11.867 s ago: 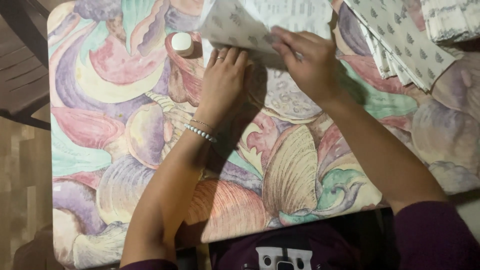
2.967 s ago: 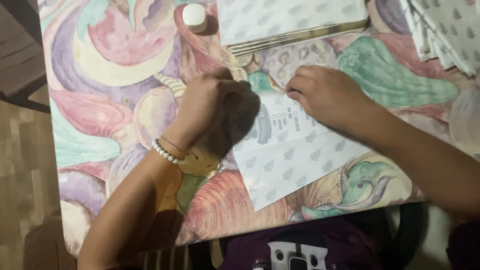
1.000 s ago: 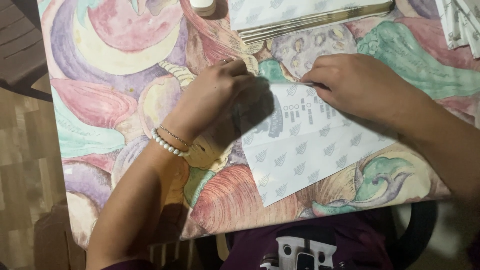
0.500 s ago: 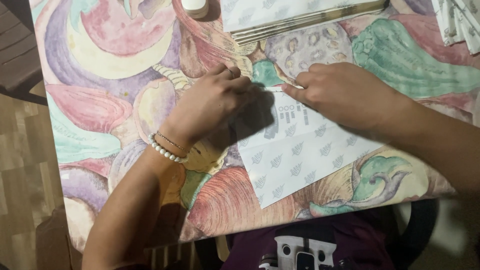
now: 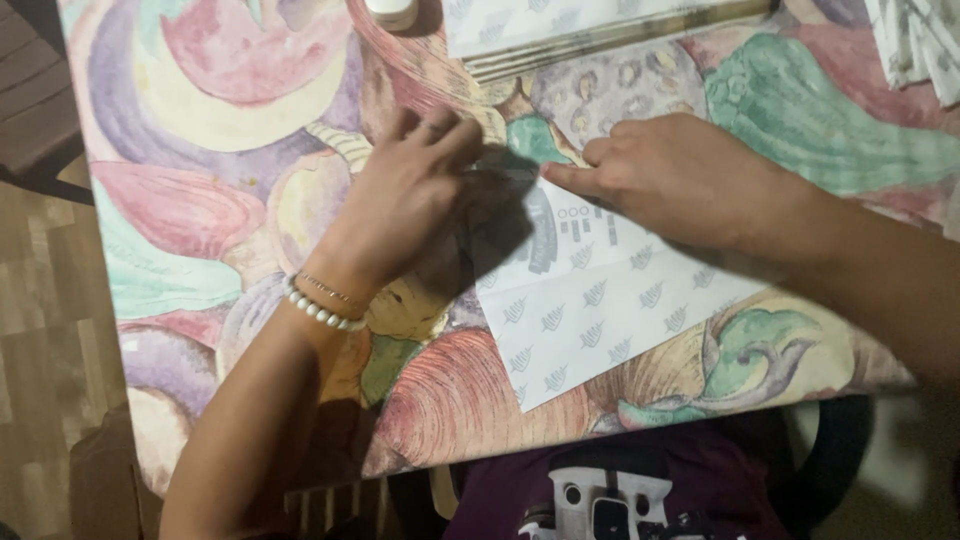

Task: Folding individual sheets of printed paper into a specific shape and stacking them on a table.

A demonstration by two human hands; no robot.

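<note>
Both hands pressing flat on a patterned paper sheet (image 5: 600, 300), gripping nothing.

Left hand (image 5: 410, 205) lies with fingers spread over the sheet's upper left corner; right hand (image 5: 670, 175) rests palm-down, index finger extended along the top edge. Thin and white, with rows of small grey leaf motifs and faint creases, the sheet lies on a table (image 5: 200, 200) painted with pastel swirls, near its front edge. A stack of similar sheets (image 5: 590, 30) sits beyond, a small white round cap (image 5: 392, 12) beside it.

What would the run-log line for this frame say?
left hand: pressing sheet's upper-left corner | right hand: flat on patterned paper sheet | surface: painted table | behind: paper stack, white cap
</note>
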